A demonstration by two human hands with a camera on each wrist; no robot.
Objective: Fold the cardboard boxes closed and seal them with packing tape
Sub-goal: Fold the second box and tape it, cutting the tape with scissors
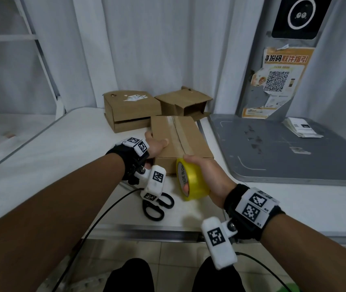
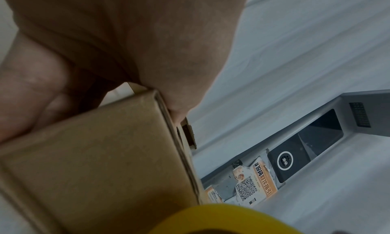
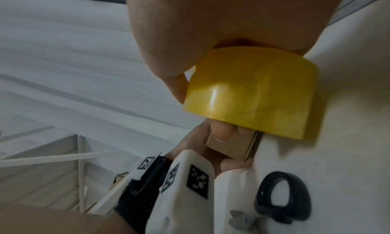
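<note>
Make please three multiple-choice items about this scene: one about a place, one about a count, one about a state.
1. Where do the black-handled scissors lie?
A. on the white table, near the front edge
B. on the grey metal platform
C. inside a box

2. How many brown cardboard boxes are on the table?
A. one
B. three
C. five

3. What is the right hand doing?
A. resting open on the table
B. gripping the yellow roll of packing tape
C. holding the scissors

Answers:
1 A: the head view shows them on the white table, below the left wrist.
2 B: the near closed box under the left hand, plus the two boxes behind it.
3 B: its fingers curl round the roll.
</note>
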